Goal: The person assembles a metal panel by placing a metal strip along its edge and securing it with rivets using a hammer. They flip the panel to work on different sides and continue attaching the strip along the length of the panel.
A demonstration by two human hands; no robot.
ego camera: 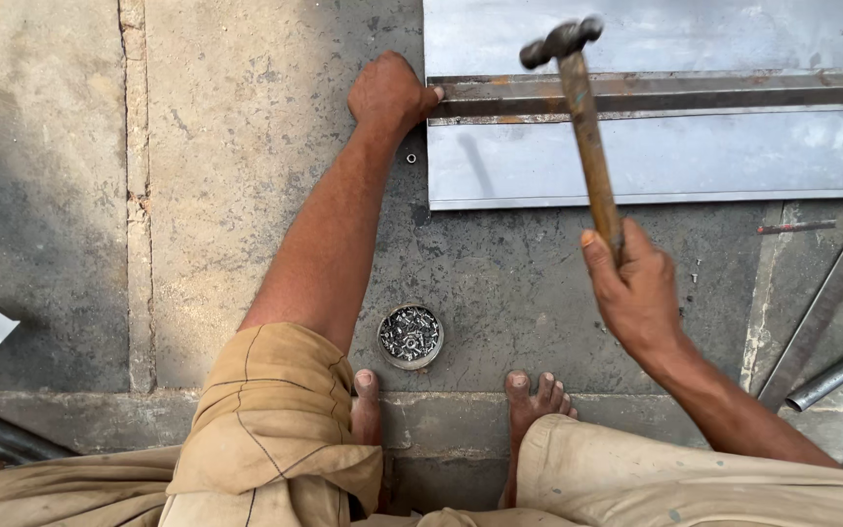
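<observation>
A metalworking workshop, seen from above by a person crouching barefoot on a stained, cracked concrete floor (pixel 246 146). A large sheet of grey metal (pixel 656 156) lies flat on the floor with a rusty steel bar (pixel 656 95) laid across it, and steel pipes (pixel 836 376) and a thin rod (pixel 794 226) lie loose to the right. A small round tin of rivets or screws (pixel 410 336) sits by the feet, and a worn hammer (pixel 582 107) with a wooden handle is raised over the sheet.
</observation>
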